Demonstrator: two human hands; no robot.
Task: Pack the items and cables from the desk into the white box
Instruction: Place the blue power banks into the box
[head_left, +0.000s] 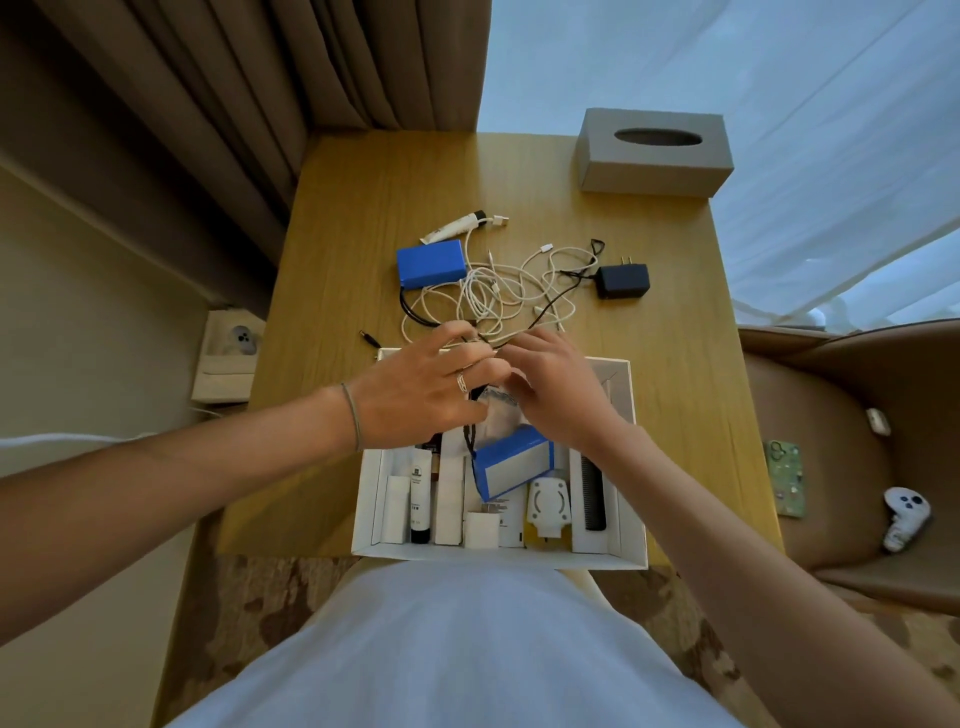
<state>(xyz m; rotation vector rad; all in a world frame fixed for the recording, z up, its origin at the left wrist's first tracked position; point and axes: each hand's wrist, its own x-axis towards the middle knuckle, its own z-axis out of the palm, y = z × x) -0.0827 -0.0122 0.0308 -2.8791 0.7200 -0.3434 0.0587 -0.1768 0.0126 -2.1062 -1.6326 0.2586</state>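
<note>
Both hands meet above the far edge of the white box (363, 519), which sits at the counter's (675, 389) near edge. The left hand (421, 395) and right hand (556, 395) each pinch a black cable (550, 299). White cables (493, 291), a blue battery (430, 262) and a black adapter (622, 280) lie mid-counter.

Blue battery pack (430, 262), white cables (498, 291), black adapter (622, 280), grey tissue box (654, 151), white box (366, 499).
</note>
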